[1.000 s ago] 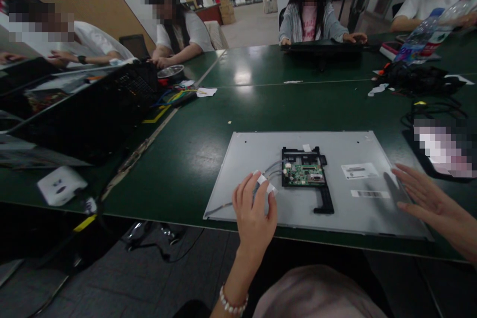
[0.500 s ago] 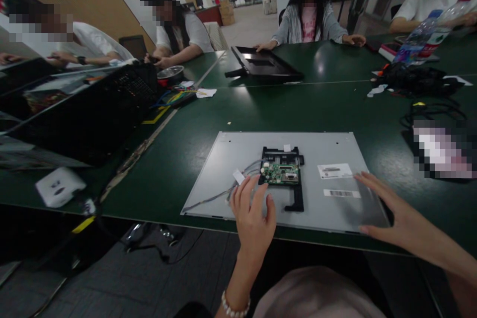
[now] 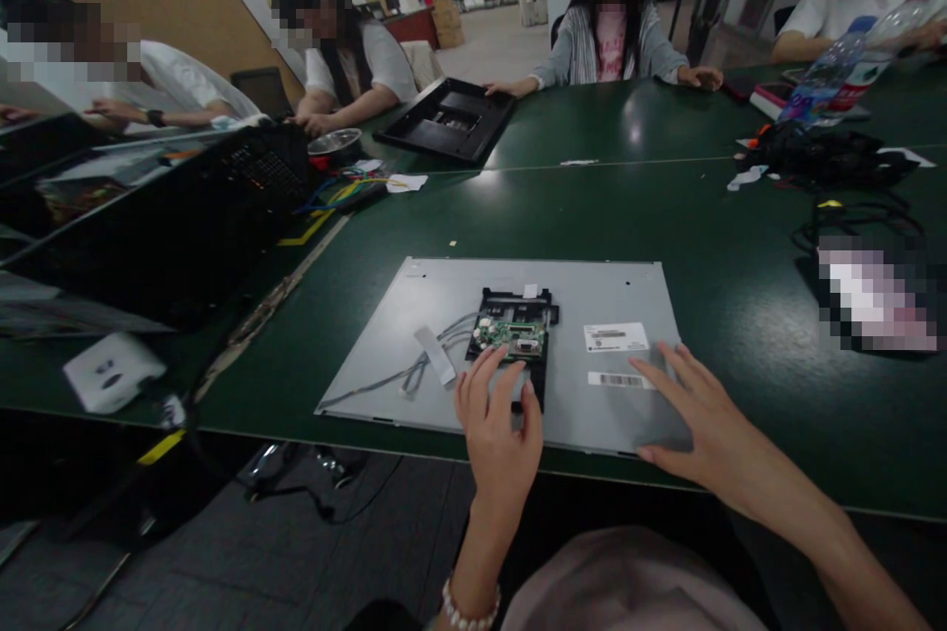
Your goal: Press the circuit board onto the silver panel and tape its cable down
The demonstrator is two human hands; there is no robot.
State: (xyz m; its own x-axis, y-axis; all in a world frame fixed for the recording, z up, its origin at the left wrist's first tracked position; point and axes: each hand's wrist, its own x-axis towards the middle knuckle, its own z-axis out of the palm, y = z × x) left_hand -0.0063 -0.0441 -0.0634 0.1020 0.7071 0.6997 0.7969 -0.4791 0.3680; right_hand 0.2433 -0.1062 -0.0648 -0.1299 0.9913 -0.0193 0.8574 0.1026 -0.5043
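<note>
A flat grey display panel (image 3: 400,306) lies face down near the table's front edge. On its back sits a black plastic bracket (image 3: 510,300) carrying a green circuit board (image 3: 499,327). Grey cables (image 3: 385,380) run left from the board, with a strip of whitish tape (image 3: 435,355) across them. Fingers apart and curved, my left hand (image 3: 499,419) is over the bracket's lower part and hides some of it. My right hand (image 3: 695,414) is spread at the panel's right edge, by two white labels (image 3: 616,337). Neither hand grips anything I can see.
Across the table, a person's hand touches a black frame (image 3: 451,118). An open black computer case (image 3: 163,217) stands at left, behind a small white box (image 3: 114,370). To the right are a phone (image 3: 873,301), black cables (image 3: 821,158) and plastic bottles (image 3: 833,74).
The panel has shifted left along the table, with my right hand moving left at its edge. My left hand has stayed nearly in place. The far black frame has moved left and lies flatter.
</note>
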